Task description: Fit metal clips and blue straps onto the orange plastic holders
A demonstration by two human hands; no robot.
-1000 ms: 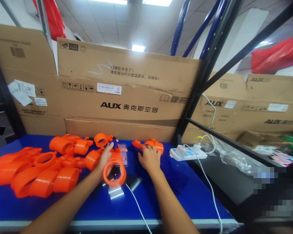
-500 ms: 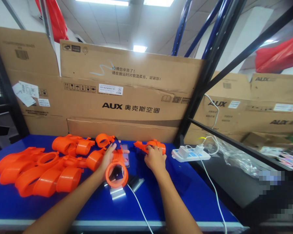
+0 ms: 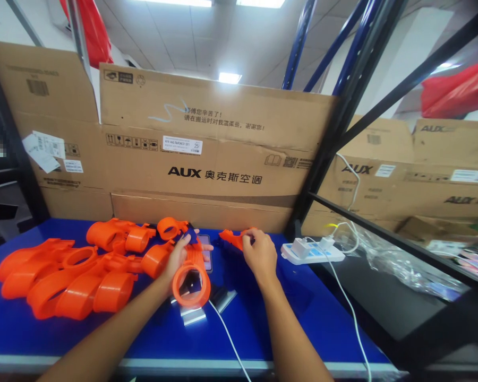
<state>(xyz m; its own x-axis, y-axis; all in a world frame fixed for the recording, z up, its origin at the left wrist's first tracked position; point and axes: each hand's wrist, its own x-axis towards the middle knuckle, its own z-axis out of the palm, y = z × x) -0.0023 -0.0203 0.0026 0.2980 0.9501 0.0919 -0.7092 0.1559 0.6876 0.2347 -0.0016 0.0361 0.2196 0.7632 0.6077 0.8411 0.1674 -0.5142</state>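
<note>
My left hand point(image 3: 180, 257) holds an orange plastic tape dispenser point(image 3: 191, 286), its round ring toward me, with some fingertips stretched out past it. Dark blue parts show by that hand's fingers. My right hand point(image 3: 261, 257) has its fingers curled at another orange tape dispenser point(image 3: 233, 239) at the back of the table; the hand hides much of that piece. Below the left hand's ring lie shiny metal pieces point(image 3: 193, 315). A phone point(image 3: 206, 254) lies partly hidden behind my left fingers.
Several orange dispensers point(image 3: 77, 292) are heaped on the blue table point(image 3: 159, 339) at left. A white power strip point(image 3: 313, 252) with plugs stands at right, its cable running forward. A cardboard box wall point(image 3: 143, 175) closes the back; a black rack post point(image 3: 322, 143) rises at right.
My right hand has shifted slightly right and its fingers are more curled at the dispenser, covering its right end. My left hand holds its dispenser in nearly the same place.
</note>
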